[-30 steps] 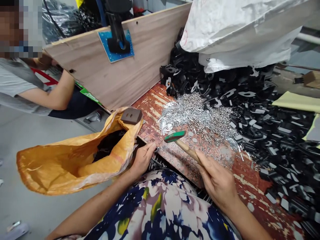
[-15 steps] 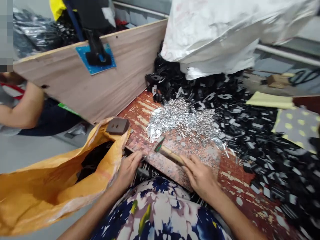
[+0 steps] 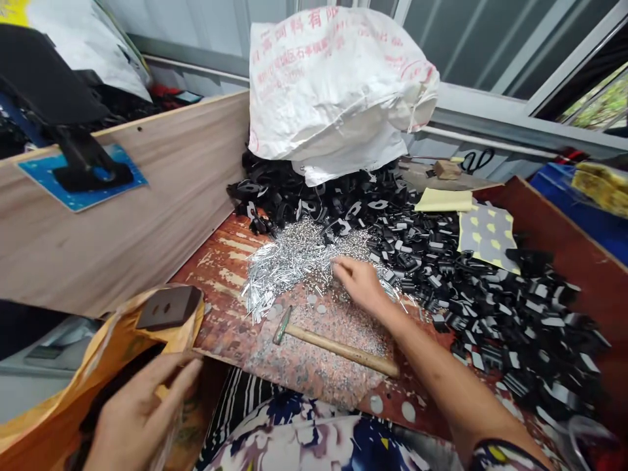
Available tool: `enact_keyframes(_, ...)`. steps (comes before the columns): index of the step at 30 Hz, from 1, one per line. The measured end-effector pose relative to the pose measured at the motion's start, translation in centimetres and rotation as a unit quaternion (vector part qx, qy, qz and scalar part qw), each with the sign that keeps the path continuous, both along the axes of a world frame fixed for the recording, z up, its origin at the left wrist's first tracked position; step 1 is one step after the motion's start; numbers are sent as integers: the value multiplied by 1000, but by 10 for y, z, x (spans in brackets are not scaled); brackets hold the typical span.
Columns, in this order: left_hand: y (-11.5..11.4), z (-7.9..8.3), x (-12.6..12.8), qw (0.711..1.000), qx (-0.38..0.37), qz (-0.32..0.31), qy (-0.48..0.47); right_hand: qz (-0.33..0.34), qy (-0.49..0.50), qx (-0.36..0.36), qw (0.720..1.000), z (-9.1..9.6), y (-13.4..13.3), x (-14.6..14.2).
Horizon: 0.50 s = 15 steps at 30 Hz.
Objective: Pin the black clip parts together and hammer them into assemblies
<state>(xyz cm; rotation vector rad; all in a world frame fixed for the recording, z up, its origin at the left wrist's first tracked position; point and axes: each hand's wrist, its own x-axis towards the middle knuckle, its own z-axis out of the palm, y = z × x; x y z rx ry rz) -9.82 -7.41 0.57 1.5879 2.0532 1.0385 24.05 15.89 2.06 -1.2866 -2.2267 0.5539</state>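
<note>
My right hand (image 3: 362,282) reaches over the pile of small shiny metal pins (image 3: 294,258), with its fingertips pinched together at the pile's near right side. What it pinches, if anything, is too small to make out. A hammer (image 3: 338,349) with a wooden handle and a small greenish head lies on the worn red tabletop (image 3: 220,320) in front of me. My left hand (image 3: 142,409) is over the orange woven bag (image 3: 59,418) at the lower left, its fingers stretched out and nothing visible in them. Part of the bag's inside is hidden behind that hand.
A dark brown block (image 3: 169,307) with two holes rests on the bag's edge. Black plastic parts (image 3: 441,261) are heaped behind and to the right. A white sack (image 3: 338,85) stands at the back. A wooden board (image 3: 186,176) borders the left, and a dotted sticker sheet (image 3: 488,234) lies right.
My right hand has let go of the hammer, which now lies on the table, and moved up to the metal pins. My left hand has moved from the table edge over the bag. The view has shifted right.
</note>
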Motion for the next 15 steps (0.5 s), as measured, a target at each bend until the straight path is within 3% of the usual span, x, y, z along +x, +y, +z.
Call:
enact_keyframes(2,13,-1,31,998,-14,-49,-23,-118,49,-14,992,8,54,-16)
enact_keyframes(5,24,-8,58,989,-58,-109,-78,-175,45,-7,984,14,114,-43)
enact_keyframes(7,28,-13,64,980,-92,-130,-120,-184,34,-11,982,14,132,-52)
enact_keyframes(9,34,-17,66,967,-127,-130,-178,-183,27,-6,983,14,129,-51)
enact_keyframes(11,44,-16,69,942,-172,-115,-266,-174,24,11,984,13,107,-40)
enact_keyframes(15,74,2,91,845,-236,-52,-477,-68,17,39,997,8,25,-7)
